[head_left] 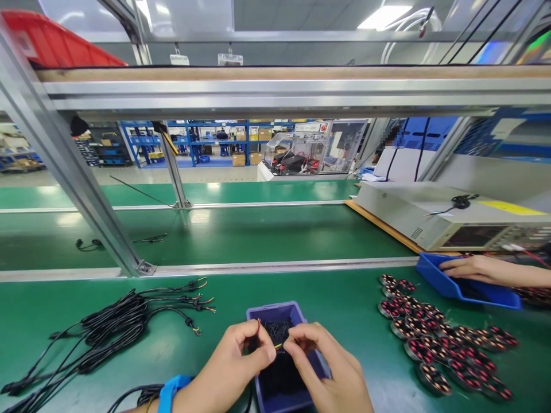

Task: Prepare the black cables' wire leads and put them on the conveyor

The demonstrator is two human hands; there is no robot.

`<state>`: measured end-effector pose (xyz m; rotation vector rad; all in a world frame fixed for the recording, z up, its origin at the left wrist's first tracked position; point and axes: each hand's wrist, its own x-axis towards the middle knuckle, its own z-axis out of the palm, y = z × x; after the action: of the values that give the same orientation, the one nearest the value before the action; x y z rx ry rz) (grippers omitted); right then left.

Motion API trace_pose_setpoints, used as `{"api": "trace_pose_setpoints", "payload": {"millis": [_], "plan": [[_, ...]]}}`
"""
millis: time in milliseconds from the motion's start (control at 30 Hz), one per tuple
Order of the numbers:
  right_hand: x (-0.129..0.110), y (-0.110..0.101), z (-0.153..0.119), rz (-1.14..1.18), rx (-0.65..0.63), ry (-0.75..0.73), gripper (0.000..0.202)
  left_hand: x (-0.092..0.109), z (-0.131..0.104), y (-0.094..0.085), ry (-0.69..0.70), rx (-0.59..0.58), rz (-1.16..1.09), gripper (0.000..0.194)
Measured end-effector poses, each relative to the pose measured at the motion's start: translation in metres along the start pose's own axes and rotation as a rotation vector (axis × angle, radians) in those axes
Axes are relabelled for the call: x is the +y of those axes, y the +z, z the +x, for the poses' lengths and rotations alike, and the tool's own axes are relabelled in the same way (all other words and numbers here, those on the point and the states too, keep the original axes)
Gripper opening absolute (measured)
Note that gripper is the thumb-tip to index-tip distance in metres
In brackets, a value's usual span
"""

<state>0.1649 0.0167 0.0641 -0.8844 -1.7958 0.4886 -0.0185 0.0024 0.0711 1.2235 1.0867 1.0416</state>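
My left hand (239, 358), with a blue band (172, 391) at the wrist, pinches a cable's thin wires, red and yellow-green, between thumb and fingers. Just to its right, my right hand (325, 361) is closed, its thumb and index finger at the end of the yellow-green wire; any small piece between them is too small to make out. Both hands are over a purple bin (275, 310) holding small black pieces (278, 330). Part of a black cable (146, 391) shows beside the left wrist.
Bundled black cables (114, 327) lie left on the green table (232, 287). Copper-wound coils (430, 338) spread out at the right. Another person's hand (482, 269) reaches into a blue bin (469, 289). A metal post (90, 201) and a grey instrument (430, 212) stand behind.
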Motion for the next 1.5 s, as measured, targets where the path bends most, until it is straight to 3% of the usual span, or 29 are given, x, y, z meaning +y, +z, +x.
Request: {"api": "trace_pose_setpoints", "payload": {"millis": [267,467,567,933,1200,1333,1500], "plan": [[0.003,-0.001,0.002,0.109,-0.103,0.138,0.021,-0.003,0.000,0.001,-0.037,-0.050,0.002,0.039],[0.009,0.009,-0.002,0.323,0.103,0.325,0.031,0.004,-0.001,0.004,-0.073,-0.079,-0.057,0.041],[0.003,0.009,-0.003,0.368,0.117,0.370,0.026,0.007,-0.001,0.005,-0.075,-0.087,-0.065,0.042],[0.000,0.006,-0.004,0.249,-0.042,0.230,0.013,-0.003,-0.001,0.005,-0.084,-0.052,-0.062,0.043],[-0.003,-0.002,0.014,0.112,-0.122,0.085,0.016,-0.010,0.000,0.001,-0.071,-0.048,-0.084,0.038],[-0.003,-0.001,0.013,0.130,-0.188,0.165,0.019,-0.006,0.001,0.000,-0.067,-0.030,-0.147,0.028],[0.001,-0.001,0.013,0.219,-0.238,0.259,0.016,-0.003,0.000,0.000,-0.053,-0.019,-0.158,0.030]]}}
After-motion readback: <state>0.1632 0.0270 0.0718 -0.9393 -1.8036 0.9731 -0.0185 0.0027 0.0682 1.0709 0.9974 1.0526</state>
